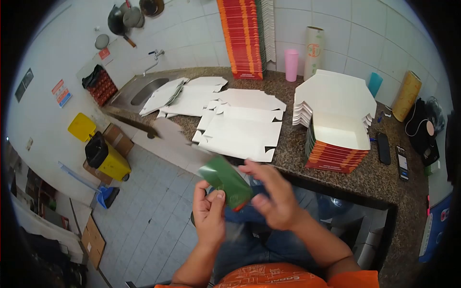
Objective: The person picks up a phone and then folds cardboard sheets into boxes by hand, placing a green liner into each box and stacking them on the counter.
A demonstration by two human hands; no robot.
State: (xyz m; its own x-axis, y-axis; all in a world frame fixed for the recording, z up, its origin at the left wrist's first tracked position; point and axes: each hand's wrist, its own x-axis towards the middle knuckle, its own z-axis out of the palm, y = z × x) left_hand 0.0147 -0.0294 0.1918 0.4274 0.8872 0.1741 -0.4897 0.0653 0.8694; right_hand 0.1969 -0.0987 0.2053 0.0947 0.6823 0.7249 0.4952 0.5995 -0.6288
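My left hand (210,210) pinches the lower edge of a cardboard box blank (224,180) between thumb and fingers. The blank shows a glossy green face with a bit of red-orange at its lower corner, and a pale part beyond it is smeared by motion. At the blank's right side is my right hand (277,199), fingers spread and slightly blurred, holding nothing. Beyond both hands, flat white box blanks (245,127) lie overlapping on the granite counter (283,168). To the right stands a stack of nested, formed boxes (336,156), red and green outside and white inside, lids raised.
A tall stack of red and orange flat cardboard (242,38) leans on the tiled wall. Near it stand a pink cup (291,65) and a patterned tube (313,53). Phones (402,163) lie at the right. The sink (149,91) is at the left, a yellow bin (108,158) below.
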